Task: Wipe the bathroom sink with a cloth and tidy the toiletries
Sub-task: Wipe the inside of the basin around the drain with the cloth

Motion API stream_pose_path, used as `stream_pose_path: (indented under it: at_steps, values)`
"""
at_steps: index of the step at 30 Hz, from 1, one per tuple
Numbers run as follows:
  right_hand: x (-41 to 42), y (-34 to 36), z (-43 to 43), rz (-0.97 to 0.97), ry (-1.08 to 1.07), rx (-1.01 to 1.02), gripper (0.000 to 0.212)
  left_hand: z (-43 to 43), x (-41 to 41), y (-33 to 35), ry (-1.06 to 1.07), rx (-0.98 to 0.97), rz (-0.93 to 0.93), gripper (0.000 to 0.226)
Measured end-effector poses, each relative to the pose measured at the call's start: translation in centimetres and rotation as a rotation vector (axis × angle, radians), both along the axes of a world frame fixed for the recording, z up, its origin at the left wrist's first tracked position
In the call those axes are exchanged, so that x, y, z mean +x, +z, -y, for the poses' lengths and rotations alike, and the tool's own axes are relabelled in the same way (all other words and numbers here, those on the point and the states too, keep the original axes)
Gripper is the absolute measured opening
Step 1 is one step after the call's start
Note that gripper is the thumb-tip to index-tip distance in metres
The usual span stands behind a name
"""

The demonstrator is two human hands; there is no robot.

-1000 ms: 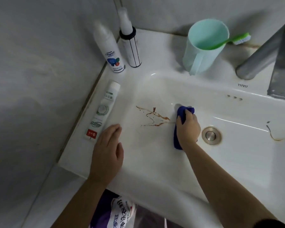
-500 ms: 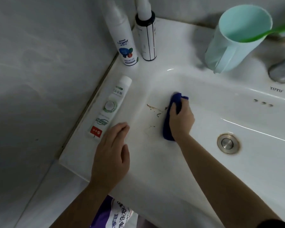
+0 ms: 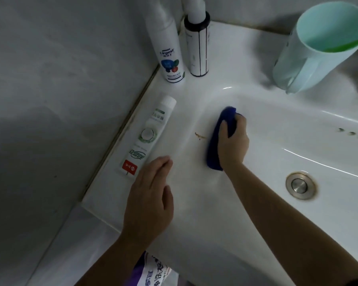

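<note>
My right hand (image 3: 234,143) presses a folded blue cloth (image 3: 215,149) against the left inner slope of the white sink (image 3: 277,124). A small brown stain (image 3: 199,136) remains just left of the cloth. My left hand (image 3: 149,201) rests flat, fingers apart, on the sink's front left rim, holding nothing. A white toothpaste tube (image 3: 147,135) lies along the left rim beside my fingertips. Two white bottles stand in the back left corner: a spray can with a berry label (image 3: 170,50) and a pump bottle with black stripes (image 3: 197,44).
A mint-green cup (image 3: 314,52) with a green toothbrush (image 3: 347,45) stands on the back rim. The steel drain (image 3: 300,185) sits right of my forearm. Grey walls close off the left and back. A purple-and-white bag (image 3: 153,273) shows below the sink's front edge.
My right hand has swept the cloth leftward over the brown stain, and most of it is gone. The view has shifted left and closer. My left hand has stayed on the rim.
</note>
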State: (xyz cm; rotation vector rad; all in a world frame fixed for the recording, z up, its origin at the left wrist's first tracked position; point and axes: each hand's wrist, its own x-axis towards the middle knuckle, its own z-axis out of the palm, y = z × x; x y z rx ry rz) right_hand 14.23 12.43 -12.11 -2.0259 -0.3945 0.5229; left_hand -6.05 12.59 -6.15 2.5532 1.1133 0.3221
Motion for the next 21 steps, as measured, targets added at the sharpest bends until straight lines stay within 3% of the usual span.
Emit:
stream_pose_path:
  at_steps: [5, 8, 13, 18, 21]
  values:
    - [-6.7, 1.4, 4.9, -0.003, 0.455, 0.04, 0.027, -0.1, 0.0, -0.2, -0.018, 0.01, 0.021, 0.05]
    - [-3.2, 0.8, 4.3, 0.179, 0.569, -0.061, 0.036, -0.1, -0.1, -0.1, -0.017, 0.002, 0.041, 0.049]
    - [2.5, -0.4, 2.0, 0.302, 0.401, -0.235, 0.036, -0.2, -0.2, 0.0, -0.021, 0.001, 0.034, 0.049]
    - [2.6, -1.3, 5.0, 0.148, 0.205, -0.338, 0.028, 0.0, -0.2, 0.0, -0.01, 0.019, 0.036, 0.048]
    - [1.6, 0.2, 1.8, -0.059, 0.008, -0.178, 0.028, -0.1, -0.1, 0.1, -0.004, 0.036, 0.027, 0.048]
